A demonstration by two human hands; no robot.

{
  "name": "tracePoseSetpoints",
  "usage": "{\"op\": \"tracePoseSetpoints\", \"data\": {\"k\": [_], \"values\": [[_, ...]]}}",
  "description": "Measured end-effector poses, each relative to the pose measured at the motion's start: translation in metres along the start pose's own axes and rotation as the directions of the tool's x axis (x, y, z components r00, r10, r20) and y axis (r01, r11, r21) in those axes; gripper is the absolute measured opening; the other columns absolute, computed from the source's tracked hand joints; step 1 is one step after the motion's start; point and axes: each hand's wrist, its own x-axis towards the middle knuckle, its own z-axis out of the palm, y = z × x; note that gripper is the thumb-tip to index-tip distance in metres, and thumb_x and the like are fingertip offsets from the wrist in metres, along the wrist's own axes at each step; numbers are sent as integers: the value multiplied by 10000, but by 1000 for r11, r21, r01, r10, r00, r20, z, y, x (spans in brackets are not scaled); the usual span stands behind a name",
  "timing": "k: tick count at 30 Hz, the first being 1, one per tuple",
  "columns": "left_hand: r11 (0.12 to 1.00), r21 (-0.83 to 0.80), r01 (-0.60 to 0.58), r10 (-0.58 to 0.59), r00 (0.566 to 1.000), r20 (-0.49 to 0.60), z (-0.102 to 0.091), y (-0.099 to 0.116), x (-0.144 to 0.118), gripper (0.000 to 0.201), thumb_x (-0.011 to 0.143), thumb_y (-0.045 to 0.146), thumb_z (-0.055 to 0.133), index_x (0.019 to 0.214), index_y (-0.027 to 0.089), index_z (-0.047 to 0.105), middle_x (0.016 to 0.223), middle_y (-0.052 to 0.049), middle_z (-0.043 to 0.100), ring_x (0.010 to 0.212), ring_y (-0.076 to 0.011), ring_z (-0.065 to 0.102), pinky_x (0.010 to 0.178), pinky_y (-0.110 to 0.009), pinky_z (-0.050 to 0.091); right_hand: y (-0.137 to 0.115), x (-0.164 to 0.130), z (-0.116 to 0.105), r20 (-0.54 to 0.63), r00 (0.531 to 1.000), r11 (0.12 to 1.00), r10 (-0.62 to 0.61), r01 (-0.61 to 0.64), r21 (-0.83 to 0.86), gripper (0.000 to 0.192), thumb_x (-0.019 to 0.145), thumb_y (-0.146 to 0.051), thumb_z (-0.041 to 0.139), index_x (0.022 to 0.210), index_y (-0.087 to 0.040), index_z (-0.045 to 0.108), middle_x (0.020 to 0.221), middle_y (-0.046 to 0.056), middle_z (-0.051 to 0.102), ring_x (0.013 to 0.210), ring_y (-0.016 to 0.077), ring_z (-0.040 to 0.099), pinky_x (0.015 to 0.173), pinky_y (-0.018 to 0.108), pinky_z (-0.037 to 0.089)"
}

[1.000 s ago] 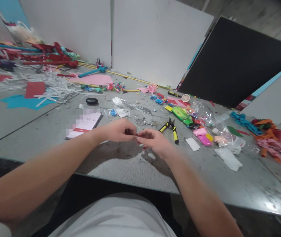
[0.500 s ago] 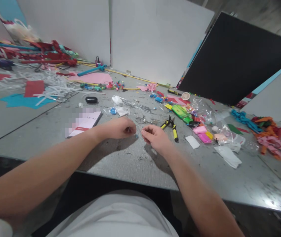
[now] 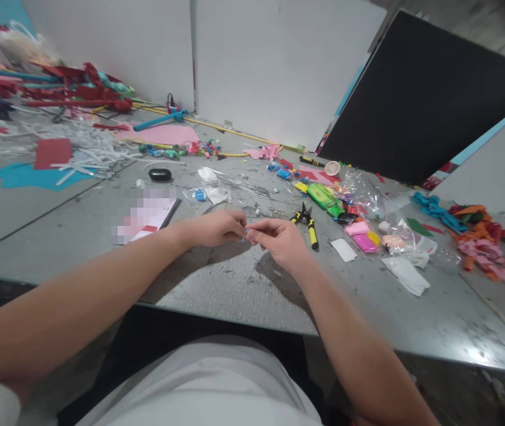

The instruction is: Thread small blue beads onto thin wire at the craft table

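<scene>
Over the grey table, my left hand and my right hand meet fingertip to fingertip. My left fingers are pinched on a small blue piece, perhaps clay; a bit of it shows below the fingertips. My right thumb and forefinger are pressed together right beside it, and whatever they grip is too small to make out. Just behind my right hand lie pliers with yellow and black handles. Thin metal wires are spread beyond my hands.
To the left are a phone and a black oval case. Packets of coloured clay and a clear plastic bag lie to the right, near a white card. Paper scraps cover the far left.
My hands have come together from a small gap, so the fingertips now meet at the blue piece. The whole view has shifted slightly.
</scene>
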Motion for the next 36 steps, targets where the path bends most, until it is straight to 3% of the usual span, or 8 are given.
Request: {"op": "tracePoseSetpoints", "data": {"k": [12, 16, 19, 22, 25, 27, 30, 36], "values": [[999, 41, 19, -22, 998, 59, 0, 0, 2, 204, 906, 202, 658, 1003, 223, 836, 966, -99, 725, 851, -213, 664, 758, -306, 467, 1, 0, -1, -55, 997, 998, -48, 46, -50, 295, 762, -484, 817, 906, -228, 791, 712, 5, 710, 625, 135, 596, 590, 293, 489], [1000, -6, 3, -3, 1000, -29, -8, 5, 2, 177, 911, 215, 662, 970, 175, 824, 907, -101, 702, 805, -192, 649, 741, -293, 474, 3, 2, -4, -109, 990, 995, -87, 82, -50, 320, 798, -506, 800, 938, -218, 789, 683, 5, 688, 615, 136, 602, 582, 293, 496], [995, -82, 61, -71, 989, -130, -15, 13, 2, 176, 915, 290, 692, 962, 166, 808, 922, -83, 700, 774, -160, 628, 716, -268, 478, 2, 0, -5, -166, 974, 987, -155, 144, -75, 265, 835, -463, 786, 932, -216, 791, 680, 1, 686, 615, 133, 610, 584, 284, 503], [959, -251, 130, -189, 956, -225, -19, 22, 1, 212, 879, 375, 756, 922, 170, 785, 895, -55, 698, 772, -148, 632, 699, -256, 486, -3, -6, -3, -205, 920, 933, -334, 291, -211, 164, 889, -378, 748, 927, -227, 800, 754, 12, 720, 668, 134, 635, 605, 274, 516], [888, -440, 136, -266, 931, -250, -18, 30, 0, 230, 843, 390, 805, 892, 168, 773, 865, -41, 715, 791, -146, 650, 744, -267, 515, -9, -13, 2, -155, 809, 792, -567, 484, -372, 98, 931, -278, 714, 925, -247, 807, 907, 36, 766, 764, 141, 678, 638, 271, 544], [842, -528, 116, -283, 926, -248, -17, 34, 0, 212, 820, 365, 835, 869, 167, 775, 834, -30, 721, 779, -136, 650, 758, -268, 522, -11, -17, 5, -120, 747, 713, -654, 556, -426, 128, 954, -217, 684, 956, -256, 806, 938, 42, 776, 788, 144, 700, 642, 271, 559], [777, -626, 65, -289, 920, -263, -14, 37, 0, 190, 779, 322, 880, 844, 173, 782, 802, -13, 721, 754, -119, 645, 749, -252, 523, -11, -20, 7, -74, 695, 643, -715, 613, -459, 163, 962, -164, 669, 992, -258, 798, 935, 43, 781, 833, 155, 730, 712, 291, 595], [705, -709, 18, -285, 923, -260, -13, 41, 0, 218, 732, 318, 931, 806, 175, 784, 766, -2, 707, 711, -99, 632, 708, -213, 521, -11, -20, 8, -28, 639, 581, -768, 679, -450, 172, 961, -124, 665, 1013, -244, 777, 931, 42, 771, 866, 157, 735, 794, 302, 609]]}}
